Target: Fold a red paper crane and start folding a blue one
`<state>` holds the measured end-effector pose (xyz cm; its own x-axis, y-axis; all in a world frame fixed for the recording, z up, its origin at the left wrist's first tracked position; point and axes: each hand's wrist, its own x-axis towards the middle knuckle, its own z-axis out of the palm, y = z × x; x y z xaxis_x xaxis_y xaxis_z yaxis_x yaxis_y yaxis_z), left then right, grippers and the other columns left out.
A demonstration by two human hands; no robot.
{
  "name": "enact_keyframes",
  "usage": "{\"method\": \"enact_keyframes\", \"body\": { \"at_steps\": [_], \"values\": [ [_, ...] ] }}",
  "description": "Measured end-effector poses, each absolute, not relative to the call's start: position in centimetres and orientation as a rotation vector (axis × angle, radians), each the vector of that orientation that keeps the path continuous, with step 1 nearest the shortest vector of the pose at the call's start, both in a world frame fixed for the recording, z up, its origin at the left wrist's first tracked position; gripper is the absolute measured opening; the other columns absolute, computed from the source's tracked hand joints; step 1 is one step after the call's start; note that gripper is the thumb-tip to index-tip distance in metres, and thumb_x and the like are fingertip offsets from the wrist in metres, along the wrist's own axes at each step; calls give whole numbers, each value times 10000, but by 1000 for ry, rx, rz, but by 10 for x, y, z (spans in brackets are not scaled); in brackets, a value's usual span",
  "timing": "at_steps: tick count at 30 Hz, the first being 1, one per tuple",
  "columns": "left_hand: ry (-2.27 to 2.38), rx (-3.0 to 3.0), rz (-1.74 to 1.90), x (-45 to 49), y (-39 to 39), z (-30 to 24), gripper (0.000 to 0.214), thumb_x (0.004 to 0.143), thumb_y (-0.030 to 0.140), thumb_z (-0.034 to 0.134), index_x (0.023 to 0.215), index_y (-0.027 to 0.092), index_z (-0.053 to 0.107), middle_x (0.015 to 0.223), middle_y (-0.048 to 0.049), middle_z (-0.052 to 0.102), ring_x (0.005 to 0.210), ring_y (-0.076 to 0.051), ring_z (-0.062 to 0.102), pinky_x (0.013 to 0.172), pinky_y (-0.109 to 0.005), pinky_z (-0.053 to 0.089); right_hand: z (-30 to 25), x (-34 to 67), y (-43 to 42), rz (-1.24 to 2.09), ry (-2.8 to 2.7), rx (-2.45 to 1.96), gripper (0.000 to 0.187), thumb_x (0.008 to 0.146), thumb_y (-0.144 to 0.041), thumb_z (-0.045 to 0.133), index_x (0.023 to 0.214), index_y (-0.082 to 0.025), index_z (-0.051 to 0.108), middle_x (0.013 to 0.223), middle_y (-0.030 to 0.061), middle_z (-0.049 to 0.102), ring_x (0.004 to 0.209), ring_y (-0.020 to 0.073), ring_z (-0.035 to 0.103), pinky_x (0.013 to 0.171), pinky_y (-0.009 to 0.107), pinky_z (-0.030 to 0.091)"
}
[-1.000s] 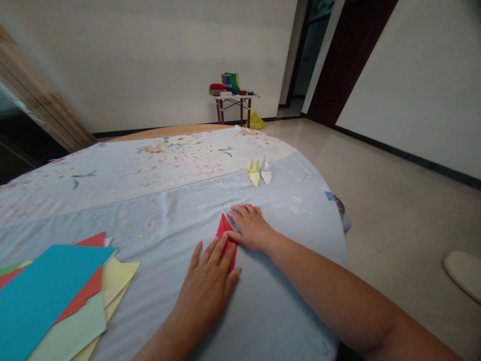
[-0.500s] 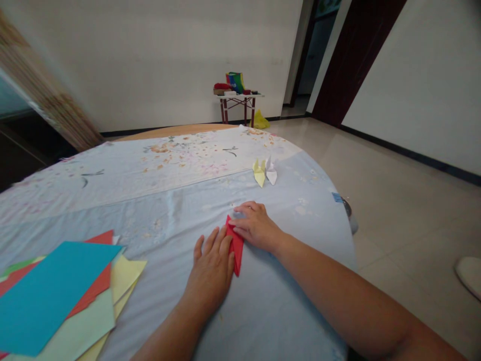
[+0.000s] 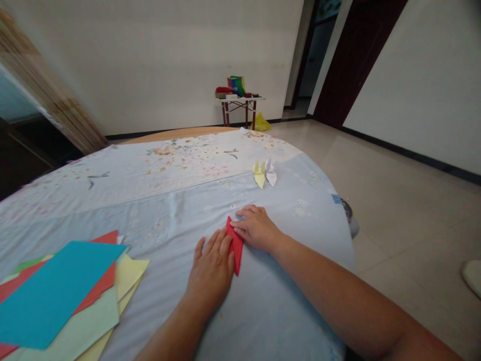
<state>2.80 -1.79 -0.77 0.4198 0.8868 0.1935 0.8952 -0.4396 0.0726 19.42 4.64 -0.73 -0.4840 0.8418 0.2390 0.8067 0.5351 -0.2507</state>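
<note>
A piece of red paper [image 3: 236,249], folded into a narrow pointed shape, lies on the table in front of me. My left hand [image 3: 211,265] rests flat along its left side, fingers stretched out and the tips touching the paper. From the right, my right hand [image 3: 257,228] has its thumb and fingertips closed on the upper right edge of the same piece. The fingers cover parts of the paper's folds. Farther back on the cloth stand two small folded paper figures, a yellow one [image 3: 259,175] and a white one [image 3: 271,174].
A loose stack of coloured sheets, with a blue sheet [image 3: 56,296] on top, lies at the left. The floral tablecloth [image 3: 169,205] covers a round table. Against the wall stands a small side table [image 3: 240,99] with a colourful bag [image 3: 236,85].
The view has shifted slightly. Both hands stay on the red paper in nearly the same places; the right fingers have moved very little.
</note>
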Motion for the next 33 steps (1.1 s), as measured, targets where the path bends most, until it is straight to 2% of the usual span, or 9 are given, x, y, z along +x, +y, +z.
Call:
{"method": "enact_keyframes", "body": {
  "at_steps": [6,12,25,30,33],
  "values": [
    [-1664,-2590,-257,28,-18,-7,417,877,214,332,1268,127,450,1340,-112,473,1254,-232,385,1042,-474,246,-7,194,48,165,-2455,-1363,268,877,-397,435,1020,-332,652,1165,28,567,1054,211,437,864,377,337],
    [-1684,-2595,-118,32,-13,-4,453,872,225,317,1311,180,419,1369,-68,445,1252,-234,381,1036,-464,247,-6,192,47,152,-2463,-1382,267,878,-383,434,1030,-325,645,1169,26,564,1050,216,440,866,383,333],
    [-1671,-2594,-67,31,-14,-5,470,874,242,302,1333,184,388,1384,-64,425,1266,-229,356,1031,-449,242,0,181,45,28,-2448,-1497,299,906,-359,366,1102,-269,574,1135,67,554,1028,247,419,802,400,336],
    [-1648,-2601,-103,31,-13,-1,452,875,243,314,1313,199,416,1365,-64,451,1243,-229,383,1019,-446,256,-3,185,53,38,-2340,-1445,296,896,-345,394,1079,-243,603,1131,68,554,1038,235,401,855,396,313],
    [-1646,-2610,-111,31,-13,-1,447,873,252,326,1306,200,424,1367,-66,447,1239,-230,387,1017,-444,259,-4,189,51,58,-2291,-1326,283,890,-341,415,1054,-263,631,1162,50,544,1069,226,375,902,401,275]
  ]
}}
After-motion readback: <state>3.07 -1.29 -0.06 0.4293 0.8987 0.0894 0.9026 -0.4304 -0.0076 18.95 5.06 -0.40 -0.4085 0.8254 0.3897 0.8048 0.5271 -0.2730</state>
